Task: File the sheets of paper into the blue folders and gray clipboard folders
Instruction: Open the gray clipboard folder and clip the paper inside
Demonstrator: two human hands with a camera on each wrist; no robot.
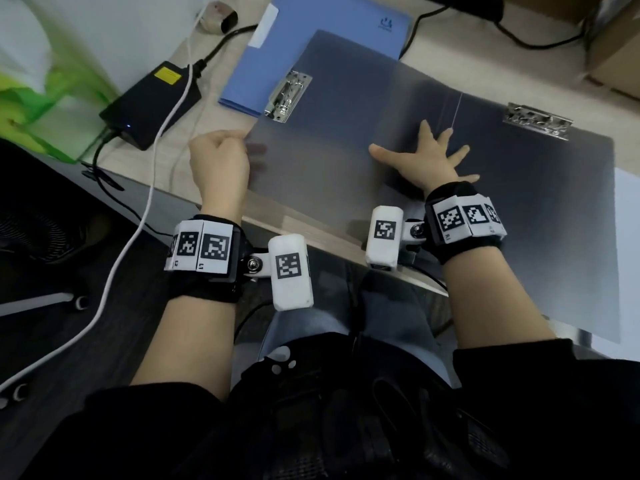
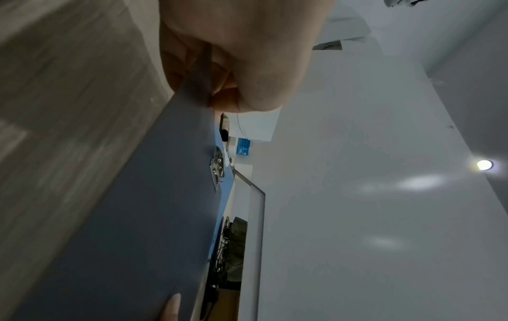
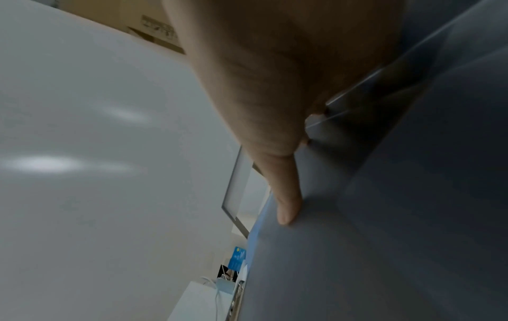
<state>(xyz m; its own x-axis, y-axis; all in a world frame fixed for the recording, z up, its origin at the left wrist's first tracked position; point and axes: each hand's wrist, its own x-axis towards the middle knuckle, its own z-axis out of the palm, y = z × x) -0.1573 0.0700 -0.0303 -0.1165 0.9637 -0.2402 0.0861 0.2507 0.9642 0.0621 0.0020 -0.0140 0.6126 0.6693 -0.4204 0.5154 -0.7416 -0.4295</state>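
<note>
A matte gray plastic clipboard folder (image 1: 346, 109) lies open across the pale wood-grain desk (image 1: 204, 84), its two broad panels meeting at a creased spine near the middle. Each panel carries a shiny silver metal clip: one clip (image 1: 287, 97) sits at the far left edge of the left panel, the other clip (image 1: 536, 121) at the far edge of the right panel. The gray surface is smooth and faintly glossy, and no paper shows on it. The left panel overlaps a light blue card folder (image 1: 298, 32) that lies closed beyond it, with a white label at its far corner.

The left hand (image 1: 220, 161) grips the near left edge of the left panel, fingers curled under and thumb on top; the left wrist view shows the thin gray edge (image 2: 200, 80) pinched inside the fist. The right hand (image 1: 433, 157) lies flat on the folder beside the spine, fingers straight and spread apart, thumb (image 3: 286, 204) stretched out onto the left panel.

A black power brick (image 1: 152, 102) with a yellow sticker and a white cable (image 1: 152, 188) lie to the left
</note>
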